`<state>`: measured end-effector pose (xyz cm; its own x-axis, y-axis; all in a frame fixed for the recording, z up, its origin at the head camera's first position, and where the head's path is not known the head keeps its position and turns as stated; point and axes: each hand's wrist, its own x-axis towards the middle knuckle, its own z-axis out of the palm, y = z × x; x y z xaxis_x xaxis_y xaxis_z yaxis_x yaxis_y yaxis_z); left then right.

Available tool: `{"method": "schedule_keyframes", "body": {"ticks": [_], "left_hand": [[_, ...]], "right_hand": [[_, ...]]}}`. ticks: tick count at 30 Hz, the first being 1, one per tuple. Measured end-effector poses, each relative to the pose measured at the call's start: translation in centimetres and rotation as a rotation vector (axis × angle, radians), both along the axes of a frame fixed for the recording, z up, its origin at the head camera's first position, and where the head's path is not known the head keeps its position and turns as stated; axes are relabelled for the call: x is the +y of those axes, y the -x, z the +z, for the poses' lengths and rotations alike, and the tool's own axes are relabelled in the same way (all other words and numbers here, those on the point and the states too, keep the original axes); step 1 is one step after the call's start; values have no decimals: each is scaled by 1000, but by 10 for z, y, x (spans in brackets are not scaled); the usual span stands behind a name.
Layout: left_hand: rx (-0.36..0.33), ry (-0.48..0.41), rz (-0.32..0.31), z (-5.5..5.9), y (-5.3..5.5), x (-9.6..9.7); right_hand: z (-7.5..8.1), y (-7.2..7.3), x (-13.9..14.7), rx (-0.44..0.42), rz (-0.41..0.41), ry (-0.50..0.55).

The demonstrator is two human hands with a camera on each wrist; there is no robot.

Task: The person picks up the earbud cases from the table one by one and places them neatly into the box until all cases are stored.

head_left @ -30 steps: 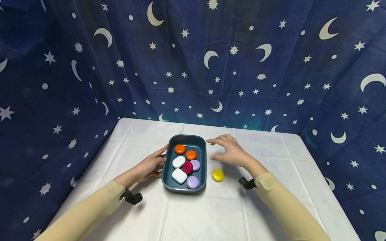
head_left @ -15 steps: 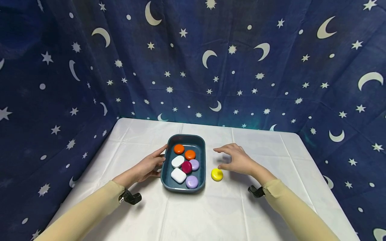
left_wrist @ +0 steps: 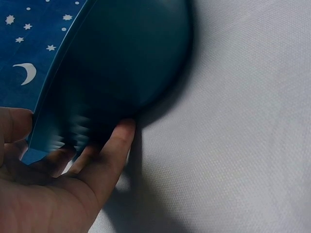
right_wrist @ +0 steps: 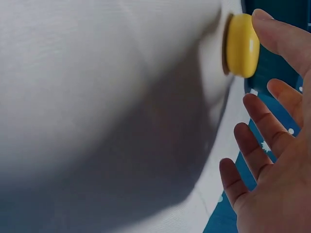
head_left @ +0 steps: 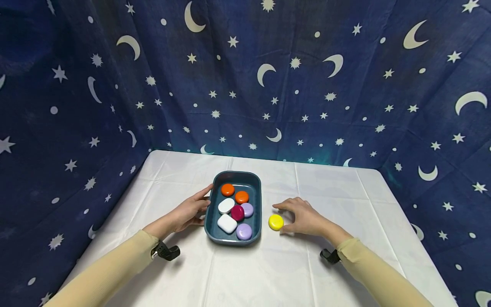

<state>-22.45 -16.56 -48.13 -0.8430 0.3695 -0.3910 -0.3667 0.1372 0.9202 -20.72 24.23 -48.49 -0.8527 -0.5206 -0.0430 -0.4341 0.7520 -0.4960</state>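
A dark teal rectangular tray (head_left: 255, 183) stands on the white-covered table. Inside lie several smooth, glossy rounded pieces: orange discs (head_left: 241, 197), lilac discs (head_left: 244, 232), a dark red disc (head_left: 237, 213) and white pieces (head_left: 227, 224). My left hand (head_left: 188, 213) touches the tray's left outer wall; the left wrist view shows its extended fingertips (left_wrist: 125, 128) against the wall. Right of the tray lies a glossy yellow disc (head_left: 275, 222). My right hand (head_left: 304, 217) hovers around its right side, fingers spread. In the right wrist view, the thumb overlaps the yellow disc's edge; contact is unclear.
A white cloth (head_left: 245, 277) with crease lines covers the table. Dark blue curtains (head_left: 245, 76) with moons and stars stand behind the table and at both sides. Each wrist carries a small black camera mount (head_left: 168, 252).
My right hand has moved from beside the tray's upper right to the right and down, lowering around the yellow disc. My left hand stays against the tray. The head view shifted slightly.
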Motion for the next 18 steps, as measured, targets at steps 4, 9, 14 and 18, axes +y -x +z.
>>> {"method": "schedule_keyframes", "body": {"ticks": [4, 9, 14, 18], "left_hand": [[-5, -2, 1, 1, 0, 0], [2, -5, -6, 1, -1, 0], [-1, 1, -4, 2, -1, 0], [-6, 10, -1, 2, 0, 0]], "right_hand": [[-6, -2, 0, -28, -22, -38], [-11, -3, 1, -25, -27, -60], [-15, -2, 1, -6, -41, -59], [-20, 0, 1, 0, -51, -63]]}}
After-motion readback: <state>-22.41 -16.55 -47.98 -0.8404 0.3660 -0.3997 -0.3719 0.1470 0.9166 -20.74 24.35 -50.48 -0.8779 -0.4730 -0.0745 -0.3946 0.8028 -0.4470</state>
